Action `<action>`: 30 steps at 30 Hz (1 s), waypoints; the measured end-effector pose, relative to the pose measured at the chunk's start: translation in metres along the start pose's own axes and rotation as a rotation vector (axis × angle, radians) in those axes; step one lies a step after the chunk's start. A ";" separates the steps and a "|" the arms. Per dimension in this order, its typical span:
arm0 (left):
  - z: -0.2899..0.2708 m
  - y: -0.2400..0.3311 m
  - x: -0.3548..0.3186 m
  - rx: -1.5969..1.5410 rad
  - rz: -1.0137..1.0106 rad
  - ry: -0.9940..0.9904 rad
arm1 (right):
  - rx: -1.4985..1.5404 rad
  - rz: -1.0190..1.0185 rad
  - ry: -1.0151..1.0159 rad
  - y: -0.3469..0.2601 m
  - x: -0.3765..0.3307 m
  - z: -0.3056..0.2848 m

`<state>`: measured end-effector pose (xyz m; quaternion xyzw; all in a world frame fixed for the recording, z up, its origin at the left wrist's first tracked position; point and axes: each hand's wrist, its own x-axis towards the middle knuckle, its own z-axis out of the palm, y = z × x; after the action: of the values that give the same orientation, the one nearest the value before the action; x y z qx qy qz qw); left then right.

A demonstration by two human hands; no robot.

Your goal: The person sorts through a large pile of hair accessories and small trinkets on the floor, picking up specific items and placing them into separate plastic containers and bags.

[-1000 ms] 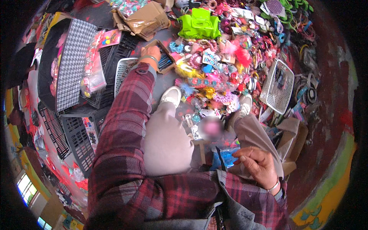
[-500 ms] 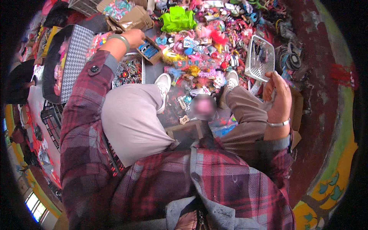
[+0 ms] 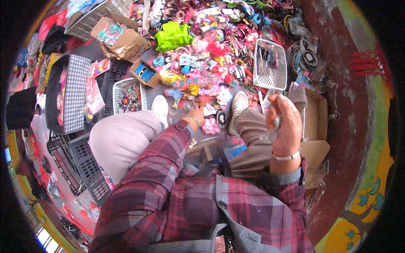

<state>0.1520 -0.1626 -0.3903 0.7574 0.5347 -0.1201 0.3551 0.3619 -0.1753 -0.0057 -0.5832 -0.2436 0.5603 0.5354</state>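
Observation:
My left hand [image 3: 196, 113] reaches down between my shoes to the near edge of a heap of hair accessories [image 3: 211, 63]. Its fingers are small in the picture and partly lost among the pieces, so their grip is unclear. Close by lie a pink ruffled scrunchie [image 3: 210, 126] and a dark round hair tie [image 3: 221, 119]. Above my right knee, my right hand [image 3: 288, 126] is raised with curled fingers. Something small, pale and see-through shows at its palm; I cannot make out what it is.
A white basket [image 3: 256, 63] with dark clips stands at the right of the heap. Another white basket [image 3: 144, 99] and a small box of blue items [image 3: 145, 74] are at the left. A lime-green bag [image 3: 174, 36] lies behind. An open carton [image 3: 315, 116] is beside my right leg.
My left hand has moved from the small box at the left to the near edge of the heap between my shoes. My right hand's fingers have curled in. The view has shifted.

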 end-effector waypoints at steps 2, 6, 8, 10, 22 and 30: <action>0.017 0.001 0.005 -0.010 -0.043 0.120 | -0.040 0.039 0.034 0.002 0.004 -0.008; 0.023 -0.009 0.027 -0.167 0.033 0.124 | -0.074 0.101 0.049 -0.002 0.012 -0.007; 0.016 -0.022 0.058 -0.353 -0.005 0.100 | -0.079 0.114 0.041 -0.001 0.012 -0.006; -0.016 -0.006 0.077 -0.704 -0.059 0.141 | -0.116 0.123 0.056 -0.002 0.013 -0.002; -0.100 -0.044 0.079 -0.871 0.075 0.637 | -0.237 0.040 0.053 0.005 0.012 0.001; 0.044 -0.118 -0.035 -0.215 -0.440 -0.081 | -0.251 0.095 -0.011 0.003 0.007 0.019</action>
<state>0.0407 -0.1962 -0.4506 0.5753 0.6817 -0.1673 0.4199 0.3450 -0.1632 -0.0074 -0.6534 -0.2869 0.5535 0.4294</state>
